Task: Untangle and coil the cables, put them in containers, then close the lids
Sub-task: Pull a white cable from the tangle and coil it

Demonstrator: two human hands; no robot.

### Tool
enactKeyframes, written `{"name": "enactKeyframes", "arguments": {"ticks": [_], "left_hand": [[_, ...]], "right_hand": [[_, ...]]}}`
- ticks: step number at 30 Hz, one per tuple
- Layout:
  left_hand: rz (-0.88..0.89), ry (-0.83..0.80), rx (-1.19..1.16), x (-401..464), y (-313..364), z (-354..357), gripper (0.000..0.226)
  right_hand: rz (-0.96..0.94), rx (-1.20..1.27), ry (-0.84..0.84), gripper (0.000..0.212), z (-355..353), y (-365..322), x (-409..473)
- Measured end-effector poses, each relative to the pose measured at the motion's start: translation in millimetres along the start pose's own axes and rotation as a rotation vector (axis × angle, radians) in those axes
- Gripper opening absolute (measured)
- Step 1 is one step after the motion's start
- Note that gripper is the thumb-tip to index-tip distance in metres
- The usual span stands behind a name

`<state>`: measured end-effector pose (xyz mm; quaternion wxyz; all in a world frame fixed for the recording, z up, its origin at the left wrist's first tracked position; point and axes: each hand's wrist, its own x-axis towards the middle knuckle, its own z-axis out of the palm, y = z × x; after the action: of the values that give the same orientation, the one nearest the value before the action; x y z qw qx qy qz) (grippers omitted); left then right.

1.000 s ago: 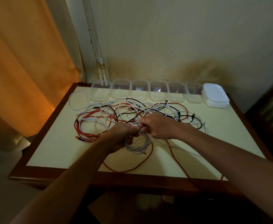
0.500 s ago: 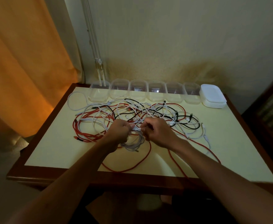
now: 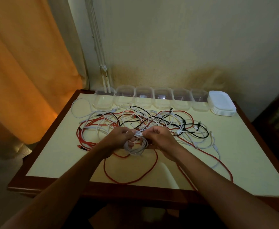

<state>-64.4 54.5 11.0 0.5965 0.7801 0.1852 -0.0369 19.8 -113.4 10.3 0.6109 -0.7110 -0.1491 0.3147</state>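
Cables (image 3: 152, 119) tangled mid-worktop (image 3: 53, 156), left hand (image 3: 119, 138) grip curled round a small white coil (image 3: 136, 147), right hand (image 3: 158, 138) grip pinching the same white cable just beside it, six open containers (image 3: 162, 100) along back edge, lids (image 3: 222, 104) stacked far right.

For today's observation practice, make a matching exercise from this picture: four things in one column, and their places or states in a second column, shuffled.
Things:
1. white coil
2. stack of lids
3. clear containers
4. red cable loop

Places or states:
A. far right corner of the table
B. gripped in both hands
C. row along the wall, open
D. lying near the table's front edge

Pairs: 1-B, 2-A, 3-C, 4-D
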Motion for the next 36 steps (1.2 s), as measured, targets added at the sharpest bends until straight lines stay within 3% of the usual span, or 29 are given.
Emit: {"name": "enactKeyframes", "arguments": {"ticks": [3, 6, 11, 14, 18, 23, 26, 31, 34, 36], "left_hand": [[0.057, 0.117, 0.062, 6.3, -1.8, -26.4, 0.026], [0.042, 0.281, -0.064, 16.8, -1.6, -61.7, 0.015], [-0.055, 0.643, -0.131, 45.8, -23.3, -140.6, 0.012], [-0.112, 0.750, -0.048, 69.3, -51.9, -181.1, 0.015], [-0.115, 0.680, 0.046, 104.6, -70.4, -206.3, 0.024], [-0.110, 0.544, 0.112, 148.2, -78.9, -212.3, 0.070], [-0.100, 0.520, 0.132, 164.7, -88.1, -212.1, 0.083], [-0.031, 0.466, 0.153, 172.9, -95.5, -209.6, 0.067], [0.037, 0.446, 0.196, 173.1, -94.4, -207.8, 0.043], [0.058, 0.442, 0.185, 171.9, -93.2, -205.5, 0.032]], "right_hand": [[-0.082, -0.160, 0.019, 0.008, 5.3, -15.3, 24.8], [-0.186, -0.340, 0.043, 0.006, 14.5, -34.0, 56.1], [-0.239, -0.361, 0.005, 0.002, 44.0, -65.9, 119.2], [-0.262, -0.393, 0.000, 0.008, 66.4, -81.5, 158.2], [-0.260, -0.380, 0.066, 0.015, 89.9, -96.0, 219.6], [-0.240, -0.440, 0.179, 0.016, 112.1, -96.3, 299.2], [-0.212, -0.629, 0.145, 0.016, 123.9, -88.7, 332.8], [-0.264, -1.092, -0.039, 0.014, 137.6, -66.9, 348.9], [-0.377, -1.305, -0.049, 0.020, 138.8, -57.8, 344.6], [-0.415, -1.313, -0.029, 0.032, 135.5, -56.1, 340.9]]}}
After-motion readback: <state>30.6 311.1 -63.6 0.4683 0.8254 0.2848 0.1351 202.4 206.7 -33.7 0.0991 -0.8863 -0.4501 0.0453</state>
